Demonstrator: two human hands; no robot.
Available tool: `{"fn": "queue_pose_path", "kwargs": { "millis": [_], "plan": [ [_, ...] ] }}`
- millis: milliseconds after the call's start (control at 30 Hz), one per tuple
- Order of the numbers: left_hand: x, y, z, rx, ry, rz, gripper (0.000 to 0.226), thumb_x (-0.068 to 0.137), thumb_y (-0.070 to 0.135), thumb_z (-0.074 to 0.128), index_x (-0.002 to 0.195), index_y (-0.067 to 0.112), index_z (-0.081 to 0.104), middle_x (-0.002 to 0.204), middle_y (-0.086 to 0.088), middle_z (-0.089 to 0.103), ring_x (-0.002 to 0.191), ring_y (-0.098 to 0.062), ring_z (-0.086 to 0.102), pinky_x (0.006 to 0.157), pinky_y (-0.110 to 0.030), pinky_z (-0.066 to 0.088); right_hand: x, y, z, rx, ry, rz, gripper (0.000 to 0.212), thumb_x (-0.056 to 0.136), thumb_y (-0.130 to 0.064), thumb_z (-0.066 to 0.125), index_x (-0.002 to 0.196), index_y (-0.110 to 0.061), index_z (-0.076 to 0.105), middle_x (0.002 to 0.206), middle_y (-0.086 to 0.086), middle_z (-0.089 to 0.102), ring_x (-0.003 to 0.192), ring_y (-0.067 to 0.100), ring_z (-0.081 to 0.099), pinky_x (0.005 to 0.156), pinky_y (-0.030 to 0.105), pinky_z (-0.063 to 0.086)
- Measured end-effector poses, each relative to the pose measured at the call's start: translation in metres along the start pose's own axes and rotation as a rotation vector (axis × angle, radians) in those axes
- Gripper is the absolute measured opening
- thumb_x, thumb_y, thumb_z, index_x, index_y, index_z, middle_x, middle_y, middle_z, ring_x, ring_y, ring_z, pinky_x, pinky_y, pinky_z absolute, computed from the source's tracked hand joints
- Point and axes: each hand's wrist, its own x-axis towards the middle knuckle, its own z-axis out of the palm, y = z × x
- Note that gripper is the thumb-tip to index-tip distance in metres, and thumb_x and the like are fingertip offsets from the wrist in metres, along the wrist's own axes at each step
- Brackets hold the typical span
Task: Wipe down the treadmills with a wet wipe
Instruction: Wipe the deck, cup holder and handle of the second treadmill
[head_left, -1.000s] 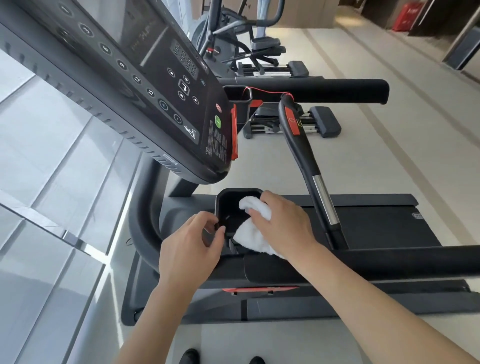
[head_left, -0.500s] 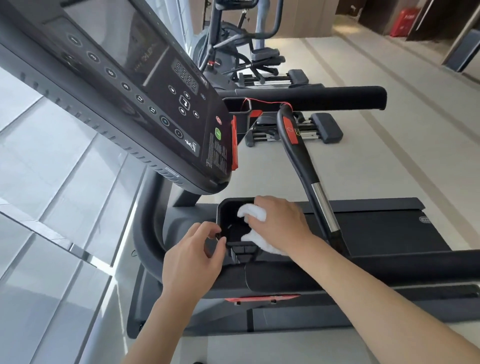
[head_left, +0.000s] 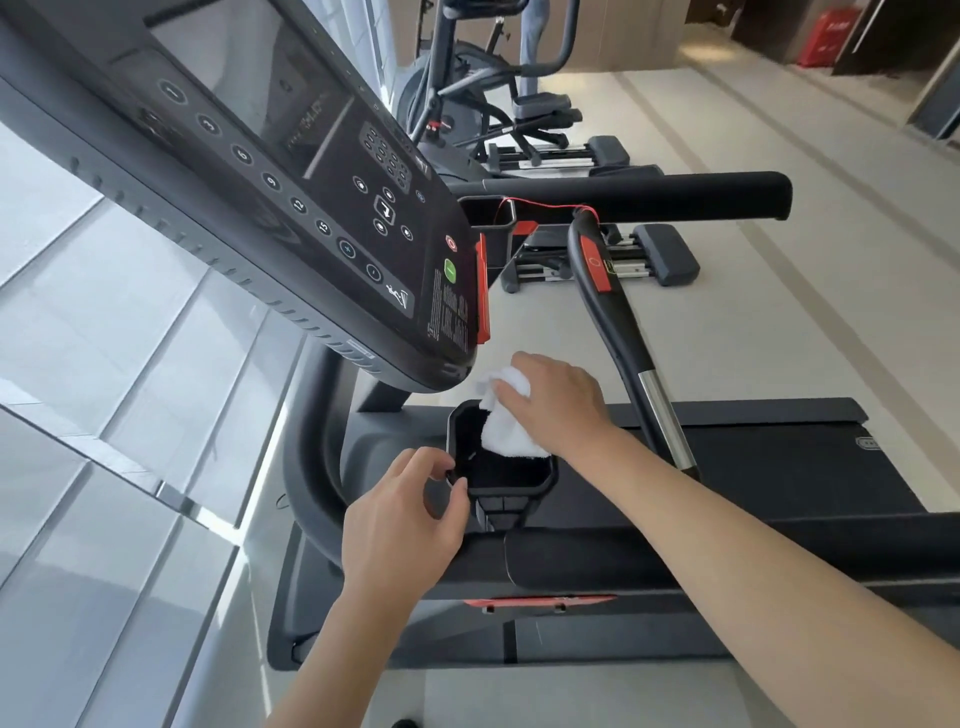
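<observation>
**White wipe lifted to the far rim of the cup holder**

The wet wipe (head_left: 506, 423) is seen as a white, crumpled wad, thick and cloth-like, with one end bunched under the fingers and the rest draped down into the black cup holder (head_left: 511, 480) of the treadmill (head_left: 779, 467). It is held by the right hand (head_left: 558, 402), whose grip is closed around its upper end, at the holder's far rim just below the console (head_left: 291, 171). The near-left rim of the holder is pinched by the left hand (head_left: 402, 525), thumb and fingertips curled onto the edge.

Compared with half a second ago, the right hand and wipe have been raised from low inside the holder toward its far edge, so that more of the dark interior is exposed. The left hand's grip on the rim is unchanged. A red-marked handlebar (head_left: 610, 312) slants down to the right of the wipe.
</observation>
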Motion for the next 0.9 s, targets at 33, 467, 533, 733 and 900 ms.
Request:
{"fn": "queue_pose_path", "kwargs": {
  "millis": [33, 467, 533, 733, 900],
  "plan": [
    [-0.001, 0.000, 0.000, -0.004, 0.010, -0.012, 0.012, 0.092, 0.043, 0.069, 0.095, 0.038, 0.059, 0.080, 0.022, 0.059, 0.060, -0.005, 0.060, 0.056, -0.027, 0.050, 0.004, -0.003, 0.002, -0.008, -0.004, -0.023, 0.035, 0.102, -0.051, 0.047, 0.086, -0.020, 0.051, 0.078, -0.004, 0.055, 0.073, 0.026, 0.056, 0.062, 0.037, 0.039],
    [-0.006, -0.002, -0.001, 0.010, 0.076, 0.014, 0.016, 0.092, 0.035, 0.057, 0.078, 0.033, 0.065, 0.070, 0.018, 0.057, 0.055, -0.007, 0.057, 0.050, -0.019, 0.034, 0.006, -0.012, -0.006, -0.006, -0.088, -0.127, 0.030, 0.100, -0.052, 0.051, 0.082, -0.027, 0.050, 0.076, -0.006, 0.058, 0.078, 0.027, 0.059, 0.065, 0.036, 0.038],
    [-0.006, -0.003, 0.000, 0.011, 0.077, 0.002, 0.014, 0.093, 0.031, 0.061, 0.081, 0.032, 0.067, 0.072, 0.019, 0.056, 0.056, -0.007, 0.058, 0.052, -0.018, 0.033, 0.000, 0.005, -0.011, 0.061, -0.096, -0.033, 0.032, 0.098, -0.054, 0.052, 0.077, -0.032, 0.045, 0.074, -0.005, 0.057, 0.077, 0.027, 0.060, 0.062, 0.036, 0.040],
    [-0.005, -0.001, 0.001, -0.021, 0.113, -0.003, 0.015, 0.089, 0.029, 0.059, 0.078, 0.031, 0.069, 0.064, 0.020, 0.052, 0.053, -0.008, 0.055, 0.050, -0.019, 0.037, -0.013, 0.005, 0.002, -0.028, 0.062, -0.062, 0.028, 0.101, -0.050, 0.052, 0.097, -0.022, 0.051, 0.069, -0.005, 0.053, 0.068, 0.030, 0.055, 0.060, 0.036, 0.036],
    [-0.006, -0.001, 0.000, -0.010, 0.113, -0.008, 0.016, 0.087, 0.031, 0.056, 0.076, 0.031, 0.068, 0.062, 0.017, 0.053, 0.054, -0.009, 0.054, 0.051, -0.021, 0.039, -0.008, -0.027, 0.007, -0.139, 0.065, -0.196, 0.029, 0.101, -0.044, 0.053, 0.102, -0.016, 0.059, 0.077, 0.003, 0.063, 0.072, 0.034, 0.062, 0.062, 0.035, 0.034]
  ]
}}
